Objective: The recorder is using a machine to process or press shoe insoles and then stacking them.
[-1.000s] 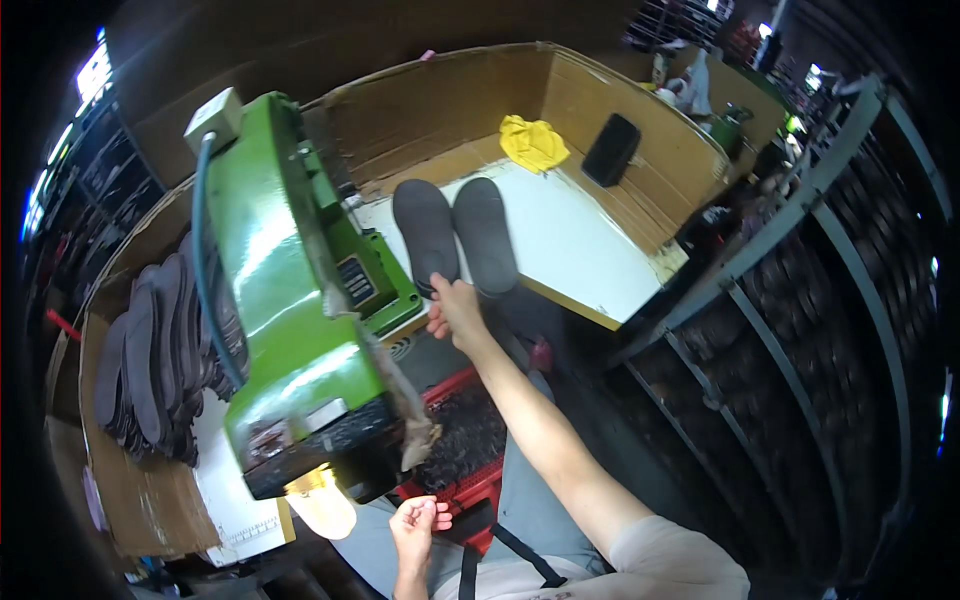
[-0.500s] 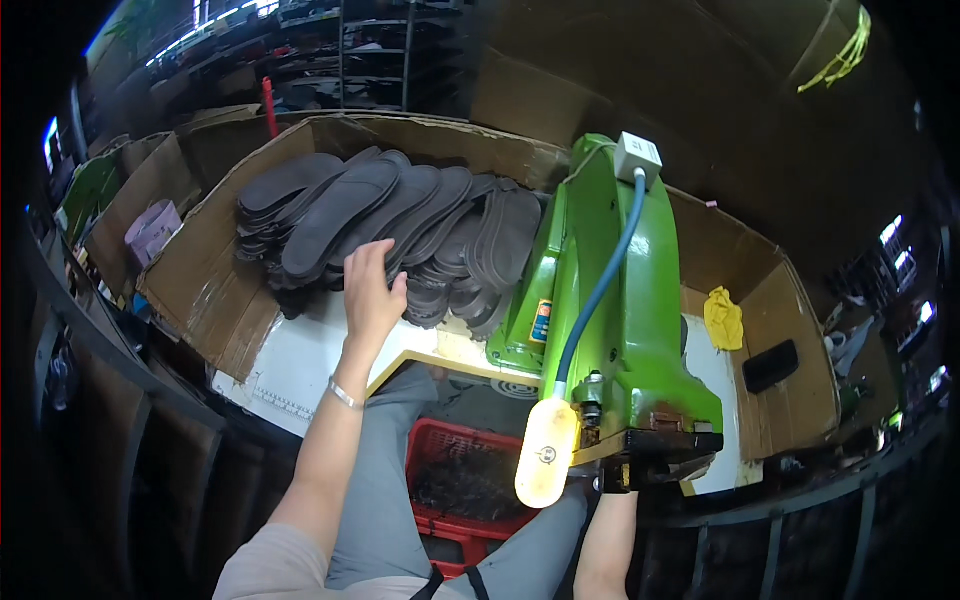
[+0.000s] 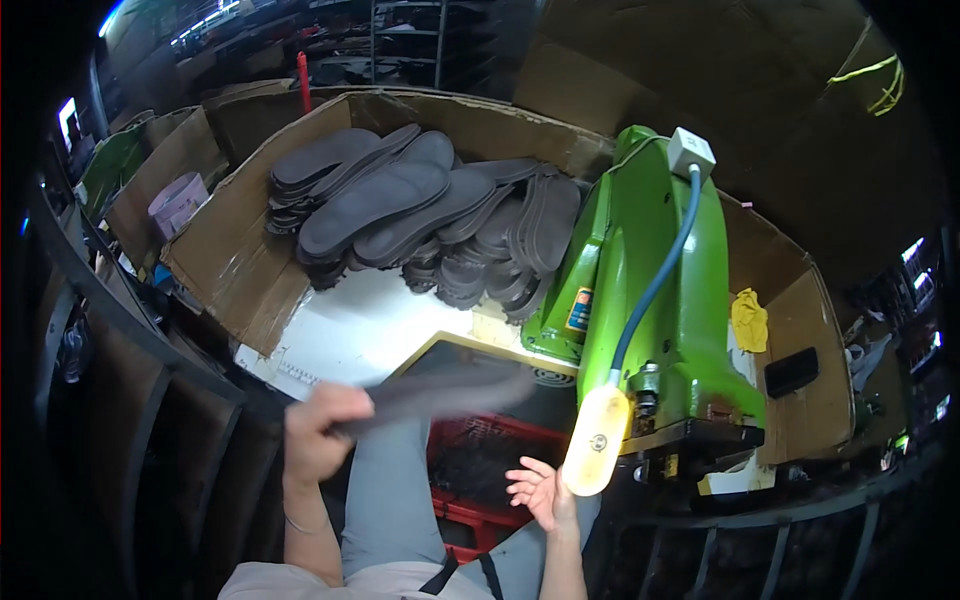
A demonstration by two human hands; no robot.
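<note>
L hand gripping a dark grey sole, flat, motion-blurred, pointing to 3 o'clock; R hand open, empty.

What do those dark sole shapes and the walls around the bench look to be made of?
The stacked soles look like matte dark-grey rubber or foam: dull surfaces, ridged edges. The one in the left hand is too blurred to tell. The walls look like plain brown corrugated cardboard, creased and raw-edged.

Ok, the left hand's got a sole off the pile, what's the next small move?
Probably swing the dark grey rubber shoe sole rightward to the open right hand, which waits palm-up below the green machine; the left hand grips only its end, mid-air.
</note>
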